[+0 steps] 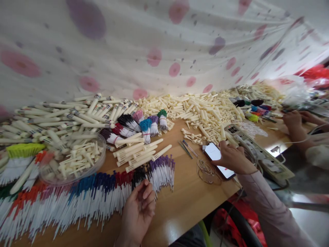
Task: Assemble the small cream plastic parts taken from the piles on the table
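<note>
My left hand [140,211] is raised palm up at the table's front edge, fingers loosely curled and apart, holding nothing. Beside it lies a long row of pen refills [102,192] sorted by colour. My right hand [235,158] is over a phone [218,160] with a lit screen, its thumb on or just above the screen and its fingers apart around the upper edge. Cream pen barrels [138,154] lie mid-table. Behind them stand tied refill bundles [145,130]. A clear round bowl [99,164] holds small cream parts.
Tweezers [185,150] and rubber bands [205,167] lie left of the phone. A power strip [259,154] with cables runs along the right. Heaps of cream parts [203,109] line the back by a patterned curtain [164,44]. Another person's hands [295,121] are at far right.
</note>
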A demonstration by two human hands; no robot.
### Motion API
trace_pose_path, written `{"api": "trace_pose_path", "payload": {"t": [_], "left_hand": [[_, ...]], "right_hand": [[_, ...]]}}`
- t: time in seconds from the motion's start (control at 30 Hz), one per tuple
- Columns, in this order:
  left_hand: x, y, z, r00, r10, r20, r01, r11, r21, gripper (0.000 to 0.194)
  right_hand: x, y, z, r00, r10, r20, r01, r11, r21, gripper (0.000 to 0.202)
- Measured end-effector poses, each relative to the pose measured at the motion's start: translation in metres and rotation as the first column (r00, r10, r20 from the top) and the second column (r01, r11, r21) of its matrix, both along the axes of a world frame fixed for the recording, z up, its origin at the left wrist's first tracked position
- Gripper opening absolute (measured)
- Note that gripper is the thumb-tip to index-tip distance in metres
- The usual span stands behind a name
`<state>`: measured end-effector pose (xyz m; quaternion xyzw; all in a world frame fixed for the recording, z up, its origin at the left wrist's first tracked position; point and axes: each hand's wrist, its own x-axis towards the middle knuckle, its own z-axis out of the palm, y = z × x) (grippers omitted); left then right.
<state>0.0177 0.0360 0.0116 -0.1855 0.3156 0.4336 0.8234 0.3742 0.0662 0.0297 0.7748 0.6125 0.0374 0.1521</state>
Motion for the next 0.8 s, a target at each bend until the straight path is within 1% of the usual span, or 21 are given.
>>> {"api": "trace_pose_path", "payload": {"t": [0.1,0.2,0.3,0.4,0.47,0.53,0.6,0.67,0.7,0.73,0.8], "left_hand": [[0.001,0.0,-0.002,1.0,-0.001,0.014,0.001,1.0,-0.004,0.045],[0.002,-0.001,-0.004,1.0,-0.013,0.026,0.012,1.0,0.029,0.044],[0.002,-0.004,-0.006,0.999,-0.041,0.006,0.04,0.997,0.068,0.042],[0.002,-0.005,-0.008,0.999,-0.048,-0.007,0.049,0.996,0.076,0.039],[0.003,-0.005,-0.009,0.999,-0.045,-0.009,0.045,0.996,0.072,0.037],[0.004,-0.005,-0.011,0.998,-0.048,-0.03,0.05,0.996,0.077,0.036],[0.005,-0.006,-0.013,0.997,-0.052,-0.06,0.059,0.992,0.108,0.028],[0.005,-0.008,-0.016,0.995,-0.059,-0.077,0.071,0.985,0.156,0.015],[0.005,-0.009,-0.017,0.995,-0.064,-0.08,0.077,0.981,0.177,0.018],[0.005,-0.01,-0.018,0.994,-0.07,-0.083,0.085,0.978,0.192,0.027],[0.004,-0.012,-0.018,0.993,-0.077,-0.089,0.094,0.974,0.206,0.041]], "right_hand": [[0.002,-0.001,-0.002,1.0,0.0,-0.011,0.0,1.0,0.014,0.053],[0.002,-0.003,-0.002,1.0,-0.023,-0.021,0.023,1.0,0.004,0.051],[-0.006,-0.008,0.004,1.0,-0.012,-0.011,0.012,1.0,0.013,0.048],[-0.02,-0.013,0.014,0.999,0.037,0.04,-0.04,0.995,0.094,0.041],[-0.034,-0.015,0.02,0.991,0.13,0.015,-0.131,0.983,0.127,0.031],[-0.051,-0.017,0.023,0.96,0.267,-0.079,-0.253,0.955,0.156,0.019],[-0.072,-0.02,0.022,0.895,0.402,-0.192,-0.366,0.909,0.199,0.011],[-0.095,-0.023,0.02,0.817,0.498,-0.292,-0.445,0.865,0.232,0.006],[-0.105,-0.025,0.018,0.781,0.53,-0.33,-0.477,0.847,0.233,0.006],[-0.115,-0.026,0.017,0.752,0.552,-0.359,-0.504,0.833,0.226,0.009],[-0.128,-0.025,0.015,0.724,0.572,-0.385,-0.537,0.818,0.205,0.016]]}}
